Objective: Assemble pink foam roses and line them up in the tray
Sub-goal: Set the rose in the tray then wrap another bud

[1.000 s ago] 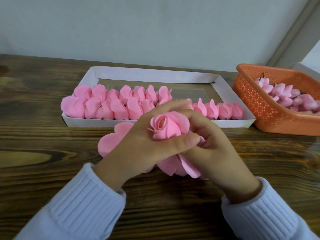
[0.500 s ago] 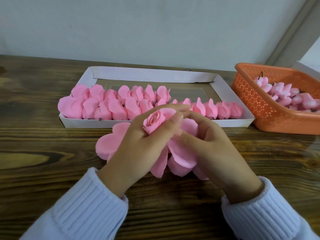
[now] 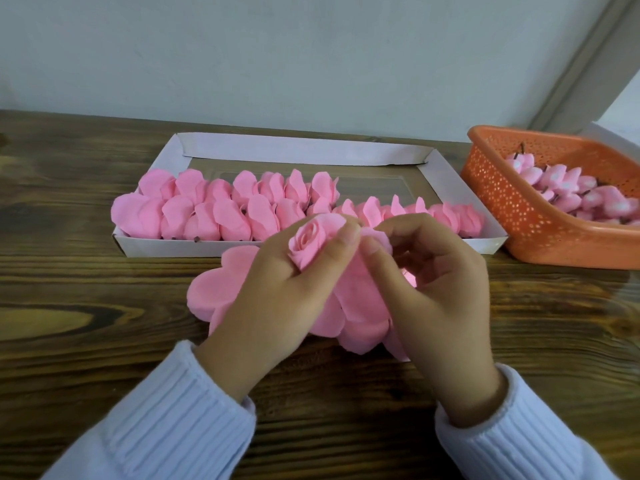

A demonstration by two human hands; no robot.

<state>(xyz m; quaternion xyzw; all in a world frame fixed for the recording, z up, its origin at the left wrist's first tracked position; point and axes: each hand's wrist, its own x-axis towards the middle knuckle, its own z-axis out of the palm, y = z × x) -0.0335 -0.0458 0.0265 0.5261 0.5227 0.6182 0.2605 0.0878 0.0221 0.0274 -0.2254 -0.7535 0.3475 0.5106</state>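
Rose (image 3: 311, 242): half-made, held over the table (image 3: 104, 341), just in front of the tray (image 3: 304, 152).
Left hand (image 3: 277, 289): thumb and fingers pinch the rose.
Right hand (image 3: 440, 299): fingertips pinch an outer petal (image 3: 360, 303).
Risk: we fear the petal springs loose — if either grip slackens.

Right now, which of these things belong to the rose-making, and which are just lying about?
In the job: rose bud in left hand; loose petals pinched by right hand; petal stack; white tray of finished roses; orange basket of buds.
Just there: wooden table; white box edge behind basket.
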